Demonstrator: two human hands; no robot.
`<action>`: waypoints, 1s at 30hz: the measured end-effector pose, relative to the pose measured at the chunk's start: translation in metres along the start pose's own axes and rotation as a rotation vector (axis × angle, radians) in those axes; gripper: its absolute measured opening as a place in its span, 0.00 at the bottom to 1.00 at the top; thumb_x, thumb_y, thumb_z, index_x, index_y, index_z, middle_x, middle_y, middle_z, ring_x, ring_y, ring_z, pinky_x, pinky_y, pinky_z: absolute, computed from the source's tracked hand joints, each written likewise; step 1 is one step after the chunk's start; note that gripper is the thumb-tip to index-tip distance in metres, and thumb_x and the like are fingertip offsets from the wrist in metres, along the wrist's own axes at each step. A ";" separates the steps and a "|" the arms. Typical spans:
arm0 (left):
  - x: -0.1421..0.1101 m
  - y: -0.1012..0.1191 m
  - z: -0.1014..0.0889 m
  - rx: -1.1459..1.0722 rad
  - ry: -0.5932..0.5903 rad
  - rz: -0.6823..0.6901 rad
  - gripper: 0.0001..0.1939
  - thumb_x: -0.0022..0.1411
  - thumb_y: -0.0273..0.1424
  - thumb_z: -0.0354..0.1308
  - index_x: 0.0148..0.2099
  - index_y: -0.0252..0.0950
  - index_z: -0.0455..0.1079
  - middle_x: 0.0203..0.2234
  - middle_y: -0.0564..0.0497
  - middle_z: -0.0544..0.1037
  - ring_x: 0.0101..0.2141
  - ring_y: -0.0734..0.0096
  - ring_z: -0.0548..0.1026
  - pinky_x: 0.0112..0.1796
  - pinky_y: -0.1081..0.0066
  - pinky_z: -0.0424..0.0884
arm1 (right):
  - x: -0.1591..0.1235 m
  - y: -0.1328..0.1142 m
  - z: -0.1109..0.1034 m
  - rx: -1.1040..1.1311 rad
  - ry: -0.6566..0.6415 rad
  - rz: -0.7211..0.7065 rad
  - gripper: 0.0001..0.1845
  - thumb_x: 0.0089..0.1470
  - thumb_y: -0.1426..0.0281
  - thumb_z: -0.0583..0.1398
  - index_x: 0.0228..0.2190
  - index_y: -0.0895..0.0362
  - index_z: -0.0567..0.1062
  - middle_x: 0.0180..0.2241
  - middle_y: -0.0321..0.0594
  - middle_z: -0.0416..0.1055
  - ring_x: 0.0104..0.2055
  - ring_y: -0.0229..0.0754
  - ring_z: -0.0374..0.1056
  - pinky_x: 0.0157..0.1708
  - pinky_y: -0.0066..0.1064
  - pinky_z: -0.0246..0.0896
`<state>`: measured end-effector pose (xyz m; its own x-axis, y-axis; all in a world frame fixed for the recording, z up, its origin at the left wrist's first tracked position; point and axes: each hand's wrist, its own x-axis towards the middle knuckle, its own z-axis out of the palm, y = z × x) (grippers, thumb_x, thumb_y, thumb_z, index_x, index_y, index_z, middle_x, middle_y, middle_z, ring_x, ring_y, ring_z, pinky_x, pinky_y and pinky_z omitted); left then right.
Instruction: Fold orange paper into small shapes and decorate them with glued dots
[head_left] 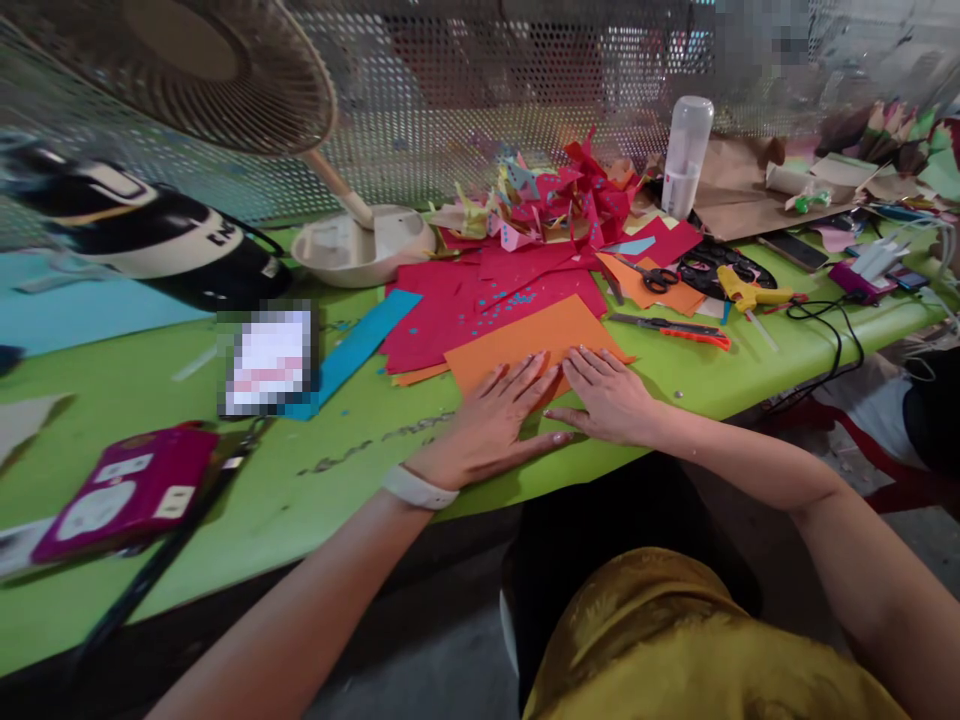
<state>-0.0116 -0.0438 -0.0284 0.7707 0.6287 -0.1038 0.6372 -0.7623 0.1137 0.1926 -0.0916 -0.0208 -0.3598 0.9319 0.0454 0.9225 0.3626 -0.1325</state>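
An orange sheet of paper (525,345) lies in front of me on the green-covered table (390,410), overlapping a spread of red paper (442,305). My left hand (510,415) rests flat on the sheet's near part, fingers stretched out. Beside it, my right hand (609,392) also presses on the sheet with its fingers extended. The two hands nearly meet, and neither grips anything. Parts of the sheet's near edge are hidden under them. Small blue paper dots (510,300) are scattered on the red paper.
Right of the sheet lie a utility knife (675,328), scissors (654,278) and a yellow glue gun (750,290). Folded paper shapes (555,195) pile up behind. A fan (367,245), blue strip (367,345), phone (268,360) and purple packet (127,490) are leftward.
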 end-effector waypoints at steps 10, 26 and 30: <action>0.001 0.003 -0.005 -0.006 0.004 0.007 0.53 0.63 0.66 0.33 0.75 0.32 0.44 0.73 0.41 0.43 0.71 0.52 0.44 0.68 0.52 0.40 | -0.022 0.019 0.000 0.004 0.036 0.066 0.42 0.67 0.48 0.45 0.65 0.69 0.62 0.68 0.55 0.54 0.72 0.50 0.49 0.71 0.42 0.44; 0.004 0.004 -0.005 -0.028 0.019 0.012 0.53 0.62 0.67 0.34 0.75 0.34 0.43 0.73 0.40 0.43 0.71 0.53 0.44 0.68 0.52 0.39 | -0.046 0.042 -0.030 -0.007 0.113 0.164 0.37 0.69 0.53 0.44 0.63 0.70 0.65 0.65 0.57 0.60 0.70 0.51 0.55 0.69 0.48 0.48; 0.003 0.006 -0.006 -0.008 0.023 0.012 0.53 0.62 0.67 0.33 0.75 0.33 0.44 0.72 0.39 0.44 0.71 0.53 0.44 0.68 0.53 0.39 | -0.023 0.032 -0.029 0.035 0.118 0.015 0.38 0.68 0.53 0.46 0.66 0.68 0.60 0.69 0.53 0.52 0.73 0.49 0.47 0.71 0.44 0.43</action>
<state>-0.0053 -0.0454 -0.0217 0.7784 0.6226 -0.0799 0.6276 -0.7689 0.1225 0.2342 -0.1008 0.0026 -0.3249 0.9323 0.1588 0.9216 0.3498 -0.1683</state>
